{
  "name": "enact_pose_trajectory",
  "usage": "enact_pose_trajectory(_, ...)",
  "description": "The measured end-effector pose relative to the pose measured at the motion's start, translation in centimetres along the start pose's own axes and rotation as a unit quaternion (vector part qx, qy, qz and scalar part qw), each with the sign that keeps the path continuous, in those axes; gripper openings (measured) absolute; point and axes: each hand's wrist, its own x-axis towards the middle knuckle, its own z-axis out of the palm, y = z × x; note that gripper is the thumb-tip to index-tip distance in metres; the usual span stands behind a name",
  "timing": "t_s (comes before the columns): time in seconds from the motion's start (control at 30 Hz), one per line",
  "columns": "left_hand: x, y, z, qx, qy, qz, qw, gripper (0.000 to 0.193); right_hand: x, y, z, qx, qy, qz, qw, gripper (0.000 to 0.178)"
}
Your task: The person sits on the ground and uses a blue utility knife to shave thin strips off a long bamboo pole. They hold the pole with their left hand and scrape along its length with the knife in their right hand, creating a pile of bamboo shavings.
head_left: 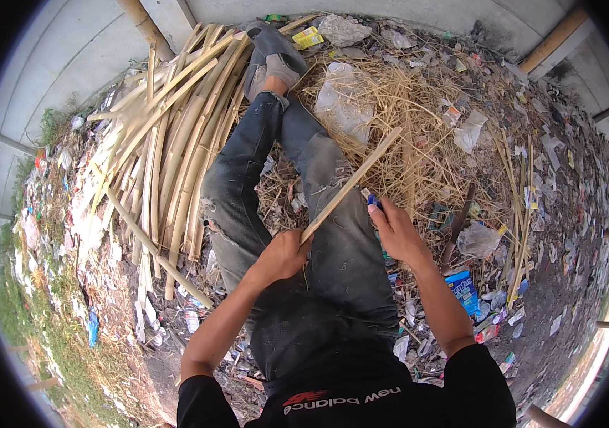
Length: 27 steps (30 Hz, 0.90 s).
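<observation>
My left hand (281, 255) is closed round the near end of a split bamboo strip (353, 182). The strip slants up and to the right across my outstretched legs (340, 250). Beside its right edge, my right hand (395, 227) grips a blue-handled cutter knife (371, 199), whose short blade end shows near the strip. Whether the blade touches the strip I cannot tell. Loose shavings (408, 143) lie heaped past my right knee.
A big pile of bamboo strips (183, 164) spreads to the left of my legs. Plastic litter covers the ground, with a blue packet (463, 292) by my right forearm and a clear bag (478, 240) beyond it. Pale wall panels (55, 64) stand at the back.
</observation>
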Motion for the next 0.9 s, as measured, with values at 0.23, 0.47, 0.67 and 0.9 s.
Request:
enact_pose_trajectory(0.23,0.4,-0.6,3.2,0.056,-0.001,0.032,0.998,0.032,-2.0,0.4,2.9,-0.14,-0.077,-0.086,0.983,0.045)
enact_pose_trajectory(0.47,0.4,-2.5,4.7,0.076,-0.008,0.076,0.994,0.023,-2.0,-0.5,3.1,-0.128,-0.128,-0.064,0.981,0.052)
enact_pose_trajectory(0.67,-0.4,-1.3,3.0,0.079,-0.056,0.009,0.995,0.02,-2.2,-0.7,4.3,-0.129,-0.109,-0.064,0.984,0.054)
enact_pose_trajectory(0.9,-6.2,0.0,-1.5,0.119,-0.11,-0.068,0.984,0.026,-1.0,1.4,4.8,-0.092,-0.025,0.034,0.995,0.06)
